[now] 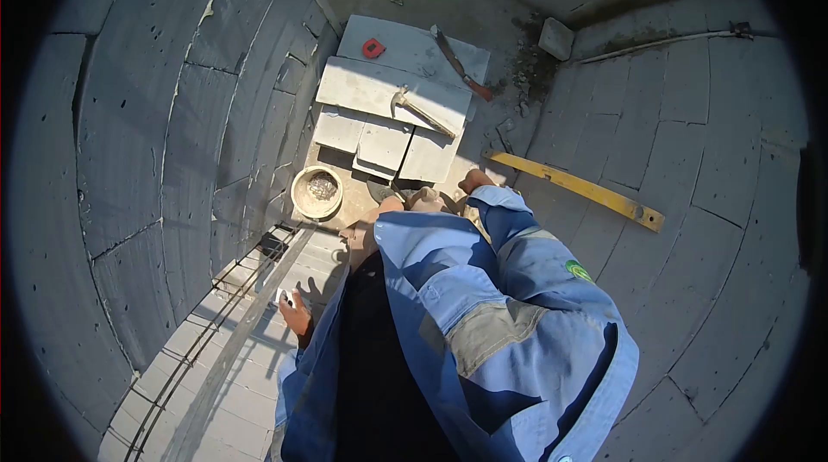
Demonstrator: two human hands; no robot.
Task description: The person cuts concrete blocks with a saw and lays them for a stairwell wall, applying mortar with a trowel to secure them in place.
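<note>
Low on the left, my left hand is stretched out from the blue sleeve with its fingers apart. A small whitish patch shows at its fingertips; I cannot make out what it is. My right hand is just past the end of the other sleeve, its fingers mostly hidden. Close by it is the near end of a yellow spirit level, which slants along the block wall on the right. In front of my feet lies a stack of pale blocks, bearing a claw hammer, a red tape measure and a red-handled hatchet-like tool.
A round bucket with grey residue stands left of the blocks. Steel reinforcing bars and a long straight bar run along the lower left. Grey block walls rise on both sides. A loose block lies in the far corner near rubble.
</note>
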